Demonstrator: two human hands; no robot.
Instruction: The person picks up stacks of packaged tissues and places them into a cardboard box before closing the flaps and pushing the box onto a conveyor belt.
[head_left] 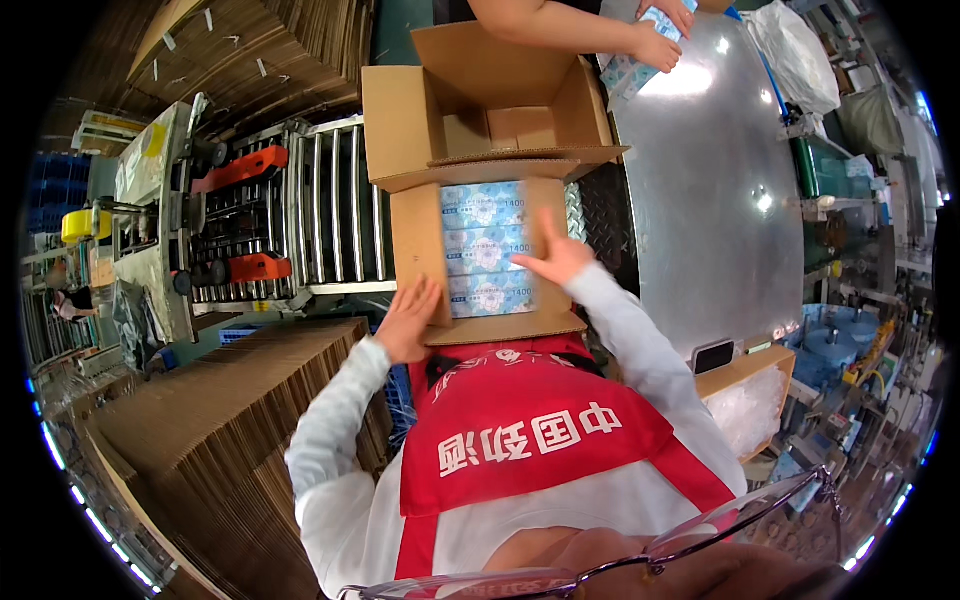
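In front of my body stands a cardboard carton (413, 235) with its flaps spread. Blue-and-white floral packs (488, 248), likely tissues, lie inside; three show in the top layer. My left hand (408, 318) rests at the near left flap, fingers stretched out. On the opposite side, my right hand (556, 256) is spread over the right flap, its thumb reaching toward the middle pack. Neither hand holds anything. Just beyond, a second carton (398, 120) stands with its top open and bare cardboard showing inside.
Another person's hands (660, 42) hold floral packs at the far end of a metal table (715, 230). Left lie a roller conveyor (340, 205) and a machine with red arms (250, 268). Flat cardboard stacks (230, 410) stand near left. A plastic-lined box (745, 405) sits near right.
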